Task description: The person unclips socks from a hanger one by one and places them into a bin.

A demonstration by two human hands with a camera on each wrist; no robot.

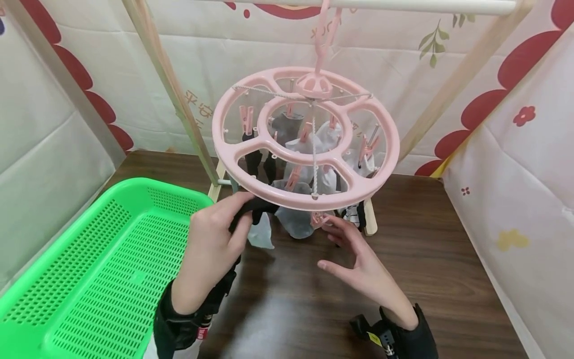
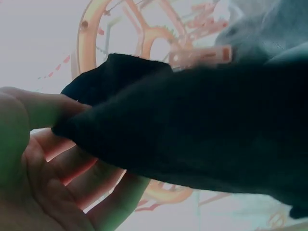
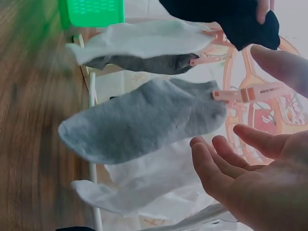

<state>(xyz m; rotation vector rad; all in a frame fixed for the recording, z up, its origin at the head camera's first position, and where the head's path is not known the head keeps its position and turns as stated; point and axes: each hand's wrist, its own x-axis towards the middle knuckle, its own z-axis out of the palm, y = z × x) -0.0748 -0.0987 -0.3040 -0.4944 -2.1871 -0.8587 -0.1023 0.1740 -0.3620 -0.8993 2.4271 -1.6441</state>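
My left hand (image 1: 215,242) pinches the black sock (image 2: 202,130) just below the rack (image 1: 275,193), light, limp cloth I judge best held by its edge; my right hand (image 1: 365,269) is spread, empty.

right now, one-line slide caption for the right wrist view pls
A grey sock hangs from a pink clip beside the open right hand.

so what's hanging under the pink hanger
Clipped beneath the hanger: grey socks, white socks and dark socks; the left hand holds a black sock. The hanger and nearer socks partly cover those behind, so I can't count them.
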